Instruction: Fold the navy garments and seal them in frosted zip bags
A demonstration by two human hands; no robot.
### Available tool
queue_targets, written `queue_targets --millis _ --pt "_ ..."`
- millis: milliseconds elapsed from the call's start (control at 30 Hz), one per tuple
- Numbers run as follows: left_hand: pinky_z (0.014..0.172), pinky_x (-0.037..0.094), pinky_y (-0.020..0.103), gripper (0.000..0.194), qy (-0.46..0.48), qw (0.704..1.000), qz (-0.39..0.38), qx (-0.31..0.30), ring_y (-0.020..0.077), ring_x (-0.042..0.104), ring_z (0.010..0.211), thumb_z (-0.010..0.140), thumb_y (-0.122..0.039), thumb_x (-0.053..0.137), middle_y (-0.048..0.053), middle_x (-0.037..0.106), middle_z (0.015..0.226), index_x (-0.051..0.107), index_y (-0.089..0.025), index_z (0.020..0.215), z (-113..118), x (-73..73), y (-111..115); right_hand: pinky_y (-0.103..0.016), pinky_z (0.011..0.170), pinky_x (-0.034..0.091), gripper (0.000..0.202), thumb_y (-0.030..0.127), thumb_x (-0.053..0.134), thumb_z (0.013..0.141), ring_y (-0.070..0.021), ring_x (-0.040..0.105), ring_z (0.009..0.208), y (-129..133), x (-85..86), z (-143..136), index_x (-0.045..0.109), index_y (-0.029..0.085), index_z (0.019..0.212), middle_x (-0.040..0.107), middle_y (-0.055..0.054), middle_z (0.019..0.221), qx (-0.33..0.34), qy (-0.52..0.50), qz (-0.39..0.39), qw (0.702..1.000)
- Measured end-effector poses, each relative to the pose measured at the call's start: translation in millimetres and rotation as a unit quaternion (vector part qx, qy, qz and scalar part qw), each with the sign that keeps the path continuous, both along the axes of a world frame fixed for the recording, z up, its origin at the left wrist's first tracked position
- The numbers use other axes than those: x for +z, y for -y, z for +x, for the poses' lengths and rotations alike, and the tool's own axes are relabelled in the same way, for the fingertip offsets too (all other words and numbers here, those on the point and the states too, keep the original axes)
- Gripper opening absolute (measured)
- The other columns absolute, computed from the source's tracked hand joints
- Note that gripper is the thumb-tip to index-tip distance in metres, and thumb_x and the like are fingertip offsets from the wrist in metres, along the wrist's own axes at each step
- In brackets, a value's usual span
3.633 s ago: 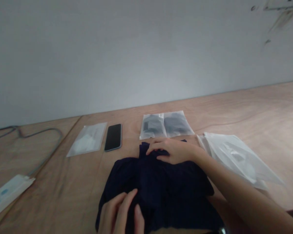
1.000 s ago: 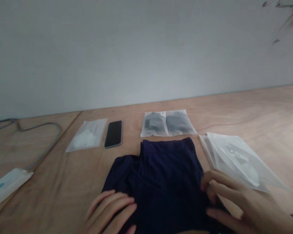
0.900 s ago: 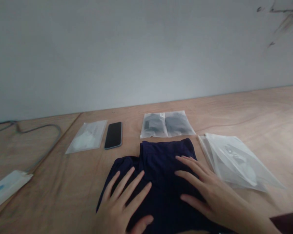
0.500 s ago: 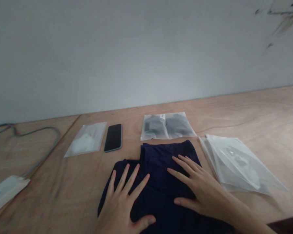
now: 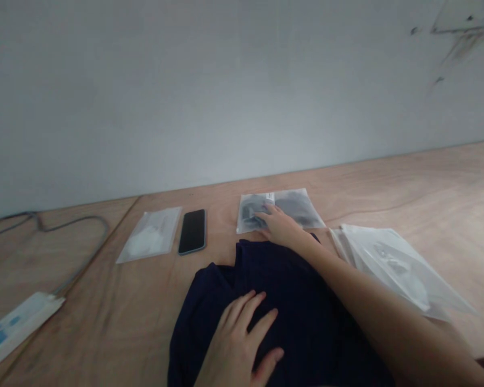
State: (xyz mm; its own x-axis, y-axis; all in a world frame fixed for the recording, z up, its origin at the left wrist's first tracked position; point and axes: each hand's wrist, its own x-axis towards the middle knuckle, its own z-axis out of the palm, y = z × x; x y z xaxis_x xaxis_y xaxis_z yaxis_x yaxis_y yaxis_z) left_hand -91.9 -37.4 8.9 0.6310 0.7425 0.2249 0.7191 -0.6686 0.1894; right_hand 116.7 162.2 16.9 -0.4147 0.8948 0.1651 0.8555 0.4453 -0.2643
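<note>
A navy blue folded garment (image 5: 290,301) lies on the wooden table in front of me. My left hand (image 5: 242,336) rests flat on it, fingers stretched out and holding nothing. Beyond the garment's far edge, my right hand (image 5: 280,223) reaches over a frosted plastic bag (image 5: 296,201) with dark contents and a small white label. Its fingers are apart over the bag's left half; whether they press on it I cannot tell. My right forearm crosses above the garment's right side.
A smartphone (image 5: 192,231) and a flat frosted bag with something white inside (image 5: 151,234) lie left of centre. Several clear bags (image 5: 391,263) are stacked at the right. A white power strip (image 5: 20,325) with a grey cable (image 5: 92,255) lies far left. A wall (image 5: 185,97) closes off the back.
My right hand has left the garment and moved forward to the frosted bag behind it. My left hand has slid right and nearer to me on the garment.
</note>
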Motion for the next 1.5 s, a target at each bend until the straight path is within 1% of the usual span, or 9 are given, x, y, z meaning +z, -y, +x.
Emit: queue_targets --millis 167,333,500,633,767,900,1033,1300,1500 --pt "0.108 0.059 0.056 0.061 0.014 0.999 -0.043 0.018 0.0342 0.060 0.138 0.087 -0.026 0.078 0.009 0.059 0.156 0.062 -0.032 0.146 -1 -3.8 1 -0.046 0.095 0.060 0.036 0.040 0.067 0.102 -0.0245 0.068 0.112 8 14.7 10 0.064 0.020 0.133 0.065 -0.010 0.135 -0.018 -0.049 0.030 0.998" --pt "0.107 0.060 0.056 0.058 0.022 0.998 -0.058 0.030 0.0340 0.060 0.139 0.090 -0.029 0.076 0.006 0.058 0.156 0.062 -0.035 0.146 -2 -2.1 1 -0.045 0.105 0.059 0.029 0.025 0.048 0.110 -0.0267 0.068 0.125 84 23.4 53 0.070 0.024 0.129 0.065 -0.011 0.145 -0.041 -0.097 0.079 0.991" --pt "0.105 0.061 0.054 0.052 0.036 0.997 -0.055 0.046 0.0339 0.062 0.135 0.089 -0.030 0.077 0.006 0.062 0.151 0.067 -0.034 0.140 2 -2.1 0 -0.044 0.111 0.058 0.042 0.017 0.049 0.107 -0.0277 0.055 0.145 188 -17.2 88 0.061 0.027 0.146 0.053 -0.009 0.161 -0.047 -0.155 0.167 0.972" --pt "0.099 0.061 0.054 0.036 0.074 0.994 -0.024 0.077 0.0330 0.066 0.123 0.091 -0.027 0.075 0.008 0.069 0.135 0.074 -0.031 0.127 17 5.4 2 -0.049 0.109 0.060 0.055 0.011 0.048 0.103 -0.0335 0.045 0.153 229 -44.1 92 0.051 0.025 0.156 0.043 -0.012 0.167 -0.030 -0.111 0.155 0.981" --pt "0.077 0.059 0.044 0.009 0.132 0.983 -0.040 0.118 0.0274 0.068 0.092 0.093 -0.028 0.070 0.007 0.071 0.100 0.079 -0.028 0.094 40 14.3 5 -0.061 0.107 0.058 0.050 0.010 0.054 0.099 -0.0425 0.031 0.158 232 -34.6 84 0.061 0.023 0.146 0.038 -0.017 0.168 0.009 -0.090 0.177 0.980" --pt "0.068 0.054 0.033 0.020 0.177 0.964 -0.167 0.111 0.0212 0.067 0.078 0.097 -0.024 0.060 0.005 0.069 0.084 0.078 -0.027 0.088 54 15.0 7 -0.052 0.105 0.061 0.026 0.015 0.058 0.101 -0.0327 0.058 0.138 227 -16.9 72 0.073 0.021 0.121 0.068 -0.016 0.137 0.072 -0.109 0.223 0.966" --pt "0.055 0.043 0.028 0.030 0.201 0.930 -0.284 0.118 0.0169 0.063 0.064 0.098 -0.028 0.056 0.004 0.069 0.075 0.077 -0.023 0.078 58 17.2 5 -0.046 0.104 0.062 0.026 0.013 0.049 0.105 -0.0249 0.073 0.109 224 -10.5 64 0.074 0.018 0.111 0.077 -0.012 0.108 0.092 -0.138 0.246 0.955" --pt "0.053 0.036 0.024 0.030 0.297 0.784 -0.506 0.200 0.0122 0.051 0.056 0.087 -0.044 0.070 -0.002 0.061 0.061 0.074 -0.016 0.078 63 27.7 -8 -0.040 0.102 0.063 0.027 0.007 0.050 0.103 -0.0195 0.076 0.090 223 -0.4 65 0.075 0.017 0.104 0.078 -0.007 0.091 0.109 -0.126 0.263 0.950" --pt "0.047 0.029 0.023 0.034 0.251 0.799 -0.522 0.162 0.0109 0.046 0.046 0.084 -0.049 0.069 -0.003 0.056 0.054 0.071 -0.016 0.076 62 35.5 -41 -0.043 0.103 0.063 0.026 0.005 0.051 0.102 -0.0198 0.077 0.089 227 -3.3 61 0.074 0.017 0.105 0.078 -0.006 0.089 0.092 -0.135 0.277 0.947"
